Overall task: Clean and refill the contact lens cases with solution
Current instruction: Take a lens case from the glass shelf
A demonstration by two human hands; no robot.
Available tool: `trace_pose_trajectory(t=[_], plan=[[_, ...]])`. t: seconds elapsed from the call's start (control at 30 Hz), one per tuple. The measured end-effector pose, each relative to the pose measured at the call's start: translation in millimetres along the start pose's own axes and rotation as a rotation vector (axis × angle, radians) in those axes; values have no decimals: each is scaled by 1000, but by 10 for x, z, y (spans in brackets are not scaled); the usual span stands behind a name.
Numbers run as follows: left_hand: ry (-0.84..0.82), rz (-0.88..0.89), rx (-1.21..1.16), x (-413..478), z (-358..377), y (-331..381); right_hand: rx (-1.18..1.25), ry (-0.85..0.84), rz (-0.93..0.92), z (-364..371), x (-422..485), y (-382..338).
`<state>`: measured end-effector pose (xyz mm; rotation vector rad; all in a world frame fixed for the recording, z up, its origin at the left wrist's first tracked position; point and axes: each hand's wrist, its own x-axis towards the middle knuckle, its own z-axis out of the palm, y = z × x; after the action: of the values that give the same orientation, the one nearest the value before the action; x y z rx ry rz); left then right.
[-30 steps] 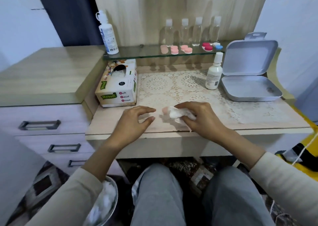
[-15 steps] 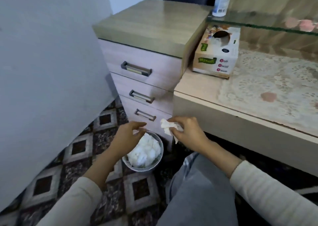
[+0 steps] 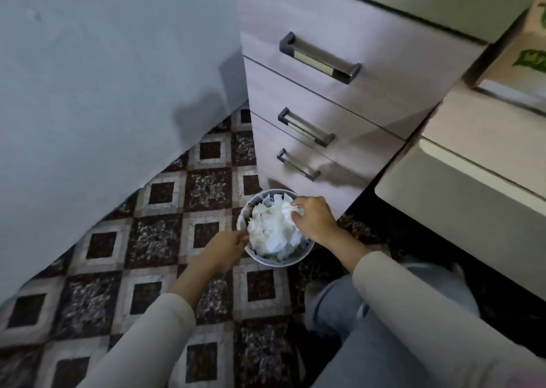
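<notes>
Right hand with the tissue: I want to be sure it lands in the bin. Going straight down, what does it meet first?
Most likely the heap of used tissues filling the bin; the right hand holds its tissue just over the heap, though depth is hard to judge.

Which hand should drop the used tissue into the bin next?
Right. The right hand already pinches the crumpled tissue directly over the tissue-filled bin, so it likely only needs to let go. The left hand is at the bin's rim.

Bin (image 3: 267,260) on floor, before drawer unit (image 3: 339,98) with 3 drawers; tissues (image 3: 271,228) in bin; desk (image 3: 461,180) right, apparently adjoining.
</notes>
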<state>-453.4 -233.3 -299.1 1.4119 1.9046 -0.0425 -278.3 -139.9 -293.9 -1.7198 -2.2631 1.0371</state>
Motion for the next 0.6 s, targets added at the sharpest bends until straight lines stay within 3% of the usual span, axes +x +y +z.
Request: trace_pose_trajectory(t=[0.23,0.6], plan=[[-78,-94,-34,188,166,-234,-50,-107,10,160,381,35],[-63,-62,-31,244,205,-222,-71,-229,54,215,335,160]])
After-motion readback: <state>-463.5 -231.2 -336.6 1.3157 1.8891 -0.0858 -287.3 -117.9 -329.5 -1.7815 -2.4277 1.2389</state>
